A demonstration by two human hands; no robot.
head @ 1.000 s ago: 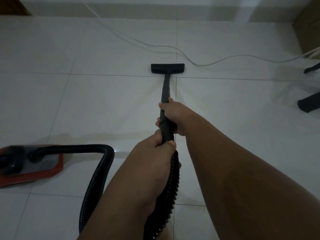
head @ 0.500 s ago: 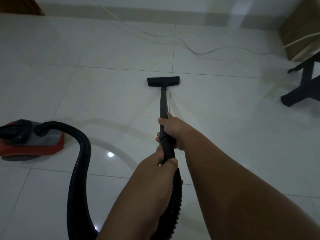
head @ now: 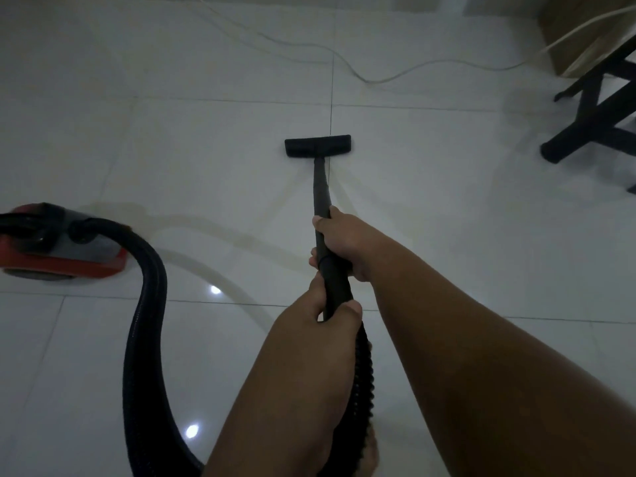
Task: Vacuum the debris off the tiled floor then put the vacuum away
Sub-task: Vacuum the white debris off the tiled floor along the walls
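A black vacuum wand [head: 320, 187] runs from my hands down to a flat black nozzle [head: 317, 145] that lies on the white tiled floor [head: 206, 149], beside a grout line. My right hand [head: 344, 241] grips the wand higher up its length. Closer to me, my left hand [head: 320, 333] holds the wand's lower end where the ribbed black hose [head: 146, 321] joins. The hose loops left to the red and grey vacuum body [head: 58, 249] on the floor. No debris shows on the tiles.
A white cable [head: 344, 62] snakes across the floor beyond the nozzle. Black furniture legs [head: 592, 111] stand at the right, with a brown box [head: 578, 32] behind them. My foot shows at the bottom edge under the hose.
The nozzle has been drawn back toward me, away from the white cable. The view has shifted, so the vacuum body and the furniture legs sit higher in frame.
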